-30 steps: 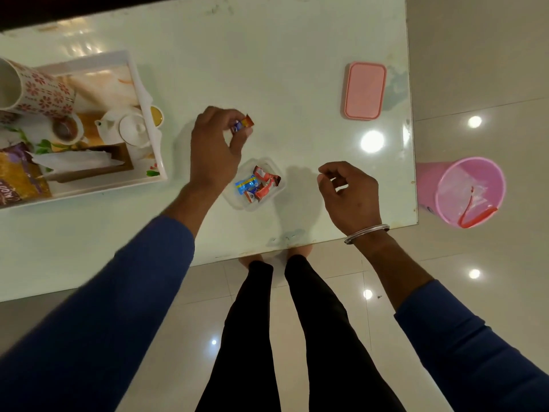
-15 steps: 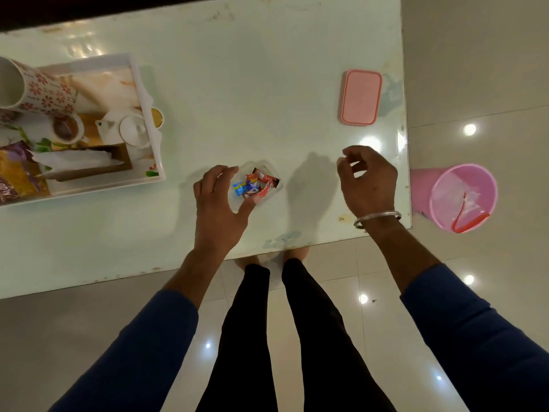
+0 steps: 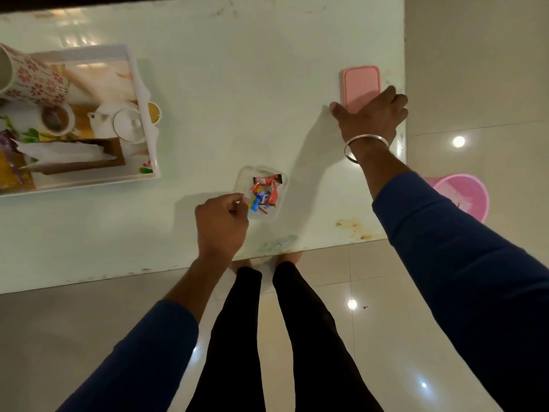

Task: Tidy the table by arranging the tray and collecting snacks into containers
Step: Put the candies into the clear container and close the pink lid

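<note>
A small clear plastic container (image 3: 243,176) sits near the table's front edge with several red and blue wrapped candies (image 3: 264,191) inside. My left hand (image 3: 221,224) rests at its near left corner, fingers curled against the rim. A pink rectangular lid (image 3: 360,84) lies at the table's right edge. My right hand (image 3: 371,117) lies over the lid's near end, thumb on its left side, fingers on its right. A white tray (image 3: 148,138) stands at the left.
The tray holds a floral mug (image 3: 32,77), a white teapot (image 3: 118,123), a small cup (image 3: 56,118), napkins and a snack packet. A pink bin (image 3: 460,194) stands on the floor beyond the table's right edge. My legs are below the front edge.
My left hand carried a candy to the container, let it go and now rests at its rim. My right hand reached away to the right and closed over the pink lid.
</note>
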